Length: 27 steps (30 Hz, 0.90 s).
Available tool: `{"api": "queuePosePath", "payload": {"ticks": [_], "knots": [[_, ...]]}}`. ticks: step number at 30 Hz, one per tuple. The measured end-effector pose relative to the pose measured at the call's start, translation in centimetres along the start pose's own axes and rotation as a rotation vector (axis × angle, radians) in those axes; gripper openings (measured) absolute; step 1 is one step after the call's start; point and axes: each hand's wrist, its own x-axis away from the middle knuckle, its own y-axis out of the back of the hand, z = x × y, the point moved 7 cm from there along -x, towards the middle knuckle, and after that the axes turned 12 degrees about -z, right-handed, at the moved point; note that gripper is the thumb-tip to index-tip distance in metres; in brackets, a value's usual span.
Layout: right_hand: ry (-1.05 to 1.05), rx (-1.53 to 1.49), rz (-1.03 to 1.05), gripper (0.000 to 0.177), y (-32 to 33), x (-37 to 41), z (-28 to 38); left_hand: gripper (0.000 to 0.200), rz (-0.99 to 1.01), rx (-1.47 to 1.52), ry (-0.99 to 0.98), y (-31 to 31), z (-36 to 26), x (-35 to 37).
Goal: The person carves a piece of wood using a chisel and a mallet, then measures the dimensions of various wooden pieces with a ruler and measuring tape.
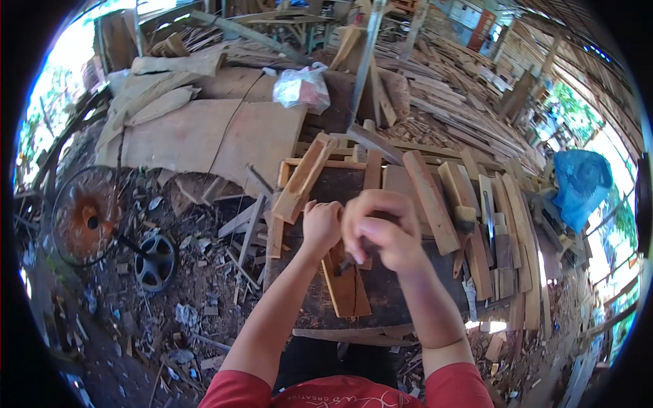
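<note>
A short wooden block lies on the dark workbench in front of me, with a dark crack or line along its near part. My left hand is closed at the block's far end, back of the hand up and fingertips hidden. Beside it, my right hand is raised over the block in a closed fist. From under that fist a dark metal tool slants down to the block's surface; its grip is hidden by the fingers, so I cannot tell its exact kind.
A hollowed wooden piece leans just beyond my left hand. Several timber offcuts line the bench's back and right side, near a brush. At left stand a wire fan guard and wheel; a blue bag hangs right.
</note>
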Motion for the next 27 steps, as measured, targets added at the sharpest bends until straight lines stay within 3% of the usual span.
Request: {"api": "queuePosePath", "payload": {"ticks": [2,4,6,8,10,11,13,14,16,18,19,20,22,24,26,27], "knots": [[-0.038,-0.009,-0.021,0.015,-0.1,-0.3,-0.5,0.014,0.087,0.134,0.021,-3.3,3.6,0.8],[-0.086,-0.008,-0.075,0.013,0.3,-0.4,-0.8,0.024,-0.017,0.363,0.009,-2.2,2.9,0.5],[0.046,0.097,-0.068,0.012,0.7,-0.8,-0.5,0.037,-0.02,0.447,-0.053,2.6,-3.2,-0.8],[0.195,0.241,-0.084,0.014,1.1,-0.7,0.5,0.052,0.042,0.862,0.334,1.3,-1.3,0.5],[0.248,0.334,-0.075,0.018,1.5,-0.6,0.9,0.061,0.131,1.114,0.046,6.4,-9.6,-0.4],[0.283,0.444,-0.123,0.022,1.6,-0.4,1.2,0.062,0.027,1.225,0.122,7.0,-10.1,0.1],[0.309,0.772,-0.089,0.031,1.6,0.1,1.9,0.061,0.13,1.194,0.052,7.8,-12.1,0.3],[0.308,0.775,-0.095,0.031,1.5,0.5,2.3,0.062,0.216,1.148,-0.017,7.9,-12.8,0.6],[0.296,0.989,-0.118,0.04,1.0,1.2,3.0,0.059,0.238,1.077,0.034,7.1,-12.4,1.1],[0.301,0.99,-0.072,0.048,2.8,1.8,2.8,0.042,0.051,1.068,0.074,7.5,-13.3,1.2],[0.288,0.836,-0.121,0.051,4.8,2.1,1.8,0.027,0.12,0.975,0.071,7.0,-12.6,1.6],[0.277,0.683,-0.166,0.055,7.0,2.3,0.9,0.027,0.131,0.976,0.067,6.8,-12.6,2.0],[-0.106,0.98,-0.348,0.06,13.7,3.3,-1.8,0.02,0.121,0.875,0.198,5.9,-12.2,2.2],[-0.308,1.291,-0.534,0.065,19.3,5.8,-3.7,0.017,0.134,0.831,0.133,5.8,-12.8,2.4],[-0.566,1.74,-0.551,0.072,23.0,8.7,-6.7,0.018,0.129,0.767,0.042,5.4,-13.3,2.5],[-0.558,1.741,-0.557,0.072,23.6,9.1,-7.1,0.019,0.142,0.729,0.026,5.0,-13.2,2.6]]}}
